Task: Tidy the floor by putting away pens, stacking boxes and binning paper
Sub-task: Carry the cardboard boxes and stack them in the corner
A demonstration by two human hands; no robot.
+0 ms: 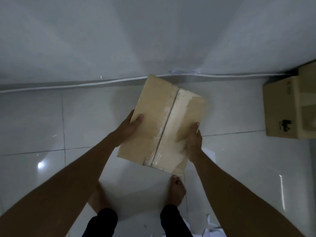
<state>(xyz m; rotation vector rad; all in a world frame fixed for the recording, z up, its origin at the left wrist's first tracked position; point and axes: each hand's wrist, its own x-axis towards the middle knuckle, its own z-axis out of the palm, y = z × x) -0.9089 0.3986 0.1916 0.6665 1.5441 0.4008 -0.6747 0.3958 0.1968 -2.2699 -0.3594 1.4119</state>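
Note:
I hold a flat tan cardboard box [162, 120] with a taped centre seam above the white tiled floor, tilted with its far corner toward the wall. My left hand [130, 127] grips its left edge, thumb on top. My right hand [194, 141] grips its right edge near the front corner. A second, larger cardboard box [280, 108] with a black print mark stands on the floor at the far right by the wall. White paper scraps [210, 228] lie on the floor at the bottom right, and a white sheet [209, 153] shows just behind my right wrist.
A grey-white wall [153, 40] runs across the top, with a white cable [68, 85] along its base. My bare feet [177, 190] stand on the glossy tiles below the held box. Another tan box surface [307, 72] shows at the right edge.

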